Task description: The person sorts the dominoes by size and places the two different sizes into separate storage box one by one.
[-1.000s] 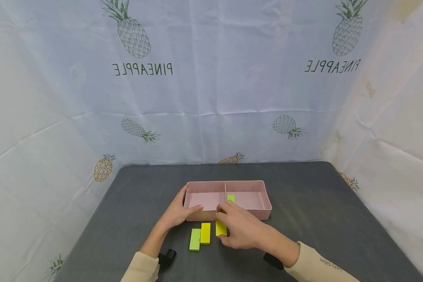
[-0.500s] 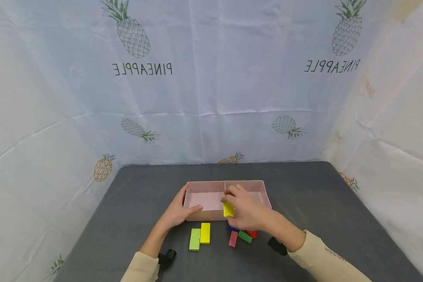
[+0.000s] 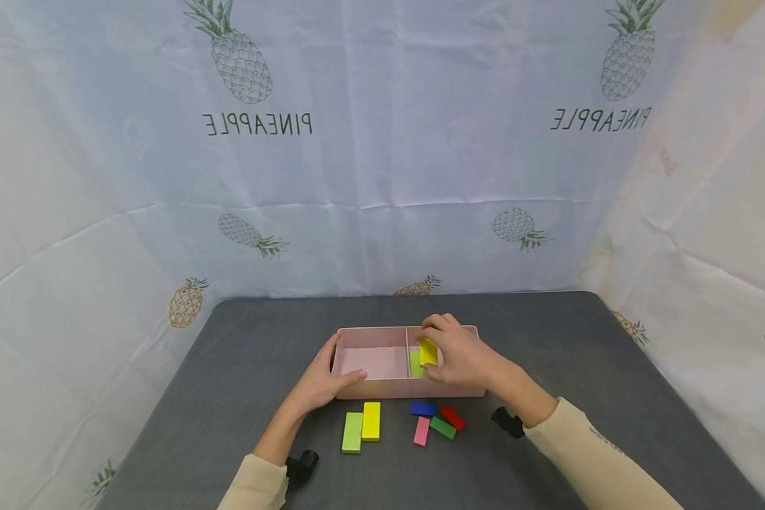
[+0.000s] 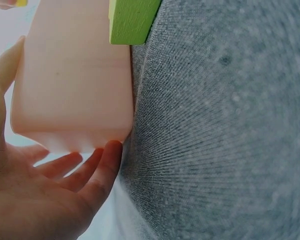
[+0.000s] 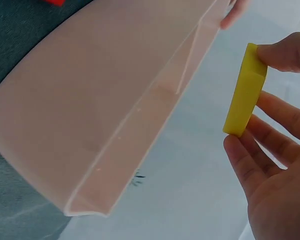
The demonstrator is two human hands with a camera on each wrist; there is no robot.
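Note:
My left hand [image 3: 319,382] grips the left end of a pink two-compartment box [image 3: 382,389], thumb at the front rim and fingers along the end wall. Above the right compartment, my right hand [image 3: 468,358] pinches a yellow block [image 3: 428,353] between thumb and fingertips. The right wrist view shows that yellow block [image 5: 246,92] tilted, above the level of the box rim. A light green block [image 3: 415,364] lies in the right compartment beside the divider, partly hidden by the held block. Nothing lies in the visible part of the left compartment.
In front of the box, a light green block [image 3: 352,433] and a yellow block [image 3: 371,421] lie side by side. Smaller blue [image 3: 423,409], red [image 3: 452,417], pink [image 3: 421,431] and dark green [image 3: 443,428] blocks cluster to their right on the grey table [image 3: 261,333].
My right hand has lifted the yellow block from in front of the box and carried it up and right over the right compartment, uncovering the small blocks. The left hand stays put.

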